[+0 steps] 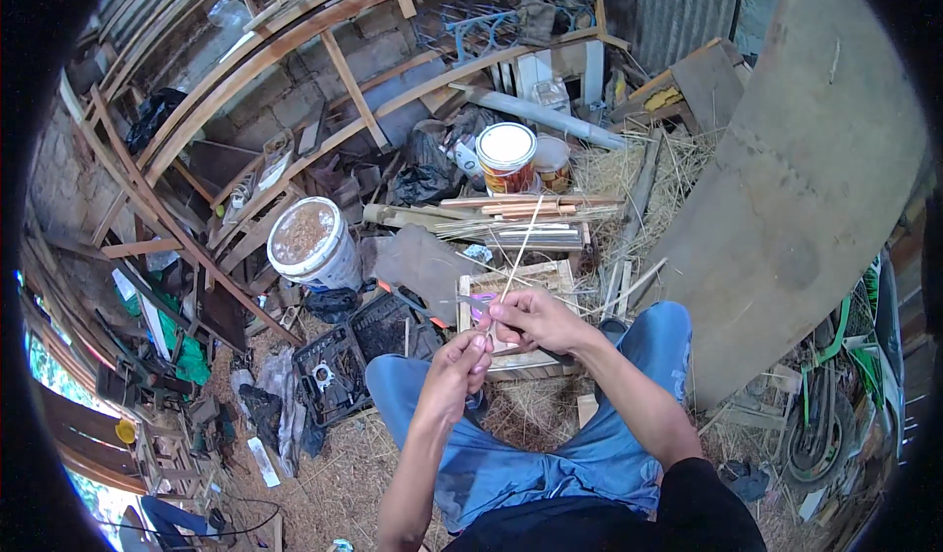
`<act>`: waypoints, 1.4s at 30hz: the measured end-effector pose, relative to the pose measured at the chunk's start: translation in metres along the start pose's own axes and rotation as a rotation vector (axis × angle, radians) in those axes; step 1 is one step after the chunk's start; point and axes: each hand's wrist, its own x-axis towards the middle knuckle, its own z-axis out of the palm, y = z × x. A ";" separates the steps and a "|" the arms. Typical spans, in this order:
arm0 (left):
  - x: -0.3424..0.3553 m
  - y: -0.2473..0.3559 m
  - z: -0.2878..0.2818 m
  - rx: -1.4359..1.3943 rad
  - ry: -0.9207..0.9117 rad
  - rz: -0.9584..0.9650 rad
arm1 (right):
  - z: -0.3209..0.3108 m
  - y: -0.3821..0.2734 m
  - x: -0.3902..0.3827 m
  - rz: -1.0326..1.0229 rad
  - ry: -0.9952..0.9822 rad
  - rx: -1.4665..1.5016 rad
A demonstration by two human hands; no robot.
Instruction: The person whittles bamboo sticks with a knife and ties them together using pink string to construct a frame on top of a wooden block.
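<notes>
Between my knees, a thin pale strip of split wood or bamboo point(526, 233) slants up and away from my fingers. My left hand point(462, 363) pinches its near end. Just right of it and almost touching, my right hand point(538, 320) is closed, its fingers against the strip. A short knife blade point(471, 303) points left from the right hand; its handle is hidden in the fingers. Below the hands stands a low wooden box point(521, 360) with a pale frame, a purple patch showing inside it.
Left of the box lies an open black tool case point(324, 380). Beyond it stand a white bucket point(312, 243) and a lidded paint pail point(506, 159). Wood strips point(511, 228) are stacked ahead. A large board point(801, 208) leans at right. Another person's leg point(172, 521) shows lower left.
</notes>
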 end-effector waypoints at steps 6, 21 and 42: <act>-0.002 -0.005 -0.001 -0.004 -0.065 -0.031 | -0.021 -0.008 -0.005 -0.067 0.171 -0.065; -0.035 -0.013 -0.024 0.218 -0.013 -0.056 | -0.071 -0.019 -0.021 -0.035 0.406 -0.026; -0.002 -0.023 -0.004 0.271 0.092 0.164 | -0.007 -0.001 0.001 0.177 0.123 -0.021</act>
